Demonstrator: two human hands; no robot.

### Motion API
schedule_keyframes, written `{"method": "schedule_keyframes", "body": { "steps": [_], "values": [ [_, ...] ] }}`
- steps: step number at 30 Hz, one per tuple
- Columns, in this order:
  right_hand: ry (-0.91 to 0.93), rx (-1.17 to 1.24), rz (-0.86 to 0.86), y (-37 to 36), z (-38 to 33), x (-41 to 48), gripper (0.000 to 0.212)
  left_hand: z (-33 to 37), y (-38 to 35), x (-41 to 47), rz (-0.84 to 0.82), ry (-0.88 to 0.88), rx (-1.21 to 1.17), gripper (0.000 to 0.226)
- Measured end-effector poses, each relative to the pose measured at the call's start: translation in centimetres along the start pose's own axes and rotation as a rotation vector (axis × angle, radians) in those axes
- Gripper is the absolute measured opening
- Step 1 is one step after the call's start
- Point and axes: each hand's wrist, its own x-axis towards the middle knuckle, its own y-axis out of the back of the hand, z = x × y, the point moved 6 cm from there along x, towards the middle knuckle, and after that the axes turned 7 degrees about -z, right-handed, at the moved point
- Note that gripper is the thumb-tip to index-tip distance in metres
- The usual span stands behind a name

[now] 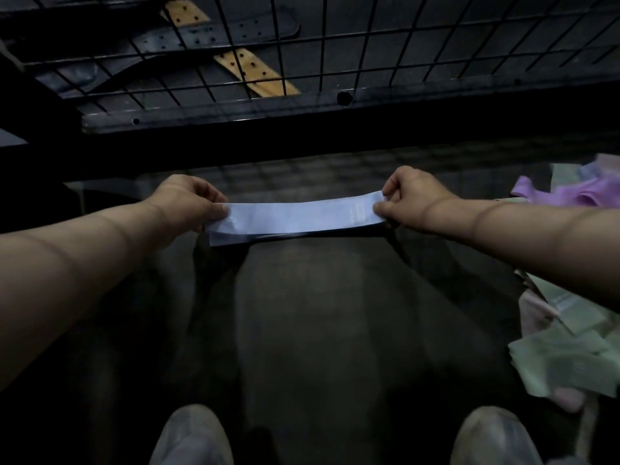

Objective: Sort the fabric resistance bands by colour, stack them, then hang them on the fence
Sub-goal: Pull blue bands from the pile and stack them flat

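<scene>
Pale-blue fabric resistance band (295,216) is in the air, pulled flat between both hands. It's in front of the black wire-mesh fence (335,45) and well above the dark floor (318,330). Left hand (193,204) pinches the left end, thumb on top, fingers curled under. Right hand (407,199) pinches the right end the same way.

Risks I see from here:
- A lower layer sticks out under the left end. Can't tell if it's the loop's own underside or a second band. If it's a second one, only the pinch holds it, and easing off would drop it.
- Light is poor. Pale blue, the lilac fabric band (557,193) and the pale-green fabric bands (563,364) heaped at the floor's right side read close in tone, so a mis-sort looks likely.
- Those heaps look loose, not squared. A right-arm reach across could drag the colours together.
- Fence wires are thin, so a band hung carelessly may snag or slide off.
</scene>
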Motion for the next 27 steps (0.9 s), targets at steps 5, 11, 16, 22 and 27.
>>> {"method": "schedule_keyframes", "body": {
  "steps": [5, 11, 16, 22, 27],
  "values": [
    [0.047, -0.027, 0.02, -0.1, 0.1, 0.0, 0.03, 0.1, -0.3, 0.1, 0.024, -0.026, 0.033, 0.015],
    [0.062, -0.054, 0.027, 0.0, 0.0, 0.1, 0.028, 0.4, -0.3, 0.3, 0.037, -0.05, 0.107, 0.008],
    [0.058, -0.198, 0.021, -0.2, 0.1, -0.1, 0.04, 1.5, -0.2, 0.0, 0.012, -0.12, 0.427, 0.012],
    [0.259, -0.621, 0.005, -1.2, -1.6, -1.1, 0.085, 2.6, -0.8, -1.4, 0.036, -0.222, 0.845, 0.053],
    [0.297, -0.77, -0.057, -1.8, -1.5, -0.4, 0.092, 2.0, -2.4, -1.3, -0.069, -0.257, 1.027, 0.095]
  ]
}}
